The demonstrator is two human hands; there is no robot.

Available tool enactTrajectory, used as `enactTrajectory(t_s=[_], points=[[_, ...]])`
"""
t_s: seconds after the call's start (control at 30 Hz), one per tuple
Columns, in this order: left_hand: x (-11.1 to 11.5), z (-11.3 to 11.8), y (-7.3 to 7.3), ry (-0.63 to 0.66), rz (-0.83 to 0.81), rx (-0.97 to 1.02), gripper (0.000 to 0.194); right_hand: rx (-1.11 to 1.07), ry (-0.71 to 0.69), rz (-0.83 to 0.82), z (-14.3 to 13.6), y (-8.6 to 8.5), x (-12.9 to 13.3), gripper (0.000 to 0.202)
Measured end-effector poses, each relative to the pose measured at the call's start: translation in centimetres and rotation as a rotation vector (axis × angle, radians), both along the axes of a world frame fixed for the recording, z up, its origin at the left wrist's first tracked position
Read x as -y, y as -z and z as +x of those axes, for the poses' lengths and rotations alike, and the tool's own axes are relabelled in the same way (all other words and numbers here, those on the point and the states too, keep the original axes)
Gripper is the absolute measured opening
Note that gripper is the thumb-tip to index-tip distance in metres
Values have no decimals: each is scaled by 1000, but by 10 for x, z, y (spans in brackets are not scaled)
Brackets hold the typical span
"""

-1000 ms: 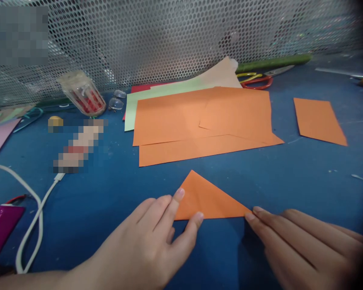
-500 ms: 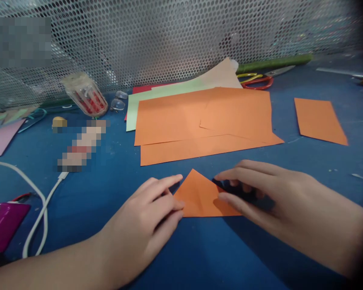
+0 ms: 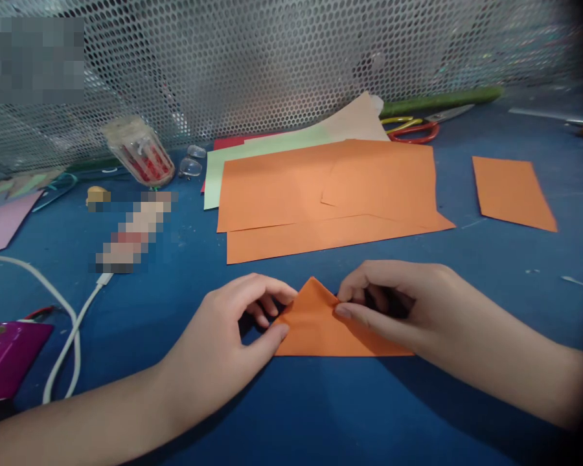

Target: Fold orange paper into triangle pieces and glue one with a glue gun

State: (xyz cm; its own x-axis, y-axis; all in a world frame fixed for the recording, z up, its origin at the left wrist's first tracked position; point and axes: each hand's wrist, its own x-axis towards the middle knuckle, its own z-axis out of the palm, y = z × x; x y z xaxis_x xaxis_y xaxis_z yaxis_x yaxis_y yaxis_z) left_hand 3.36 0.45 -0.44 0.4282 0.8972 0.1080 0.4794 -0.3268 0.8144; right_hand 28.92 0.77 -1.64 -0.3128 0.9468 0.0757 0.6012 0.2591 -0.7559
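Orange paper triangle [image 3: 320, 327] pinched at both slanted edges, near edge of the blue table [image 3: 175, 291].

Left hand [image 3: 233, 336] grips the triangle's left edge between thumb and fingers; right hand [image 3: 403, 310] grips the right edge likewise. Half a second earlier both hands lay flatter on the paper; a second earlier they only touched its lower corners. Judged, flattening has given way to lifting. Orange sheets [image 3: 320, 194] lie beyond, well apart.
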Motion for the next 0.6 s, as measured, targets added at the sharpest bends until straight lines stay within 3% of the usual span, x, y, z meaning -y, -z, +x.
enactTrajectory(t_s=[0.1,0.3,0.47,0.6], points=[[4,-3,9,35,86,-7,24,-6,-23,24,1,3,1,25],[7,-11,25,136,336,-95,30,-50,-30,259,9,19,-5,19],[4,-14,16,228,476,-181,29,-9,-149,223,11,14,-13,18],[2,-14,10,290,655,-302,30,-34,-228,318,14,15,-17,22]])
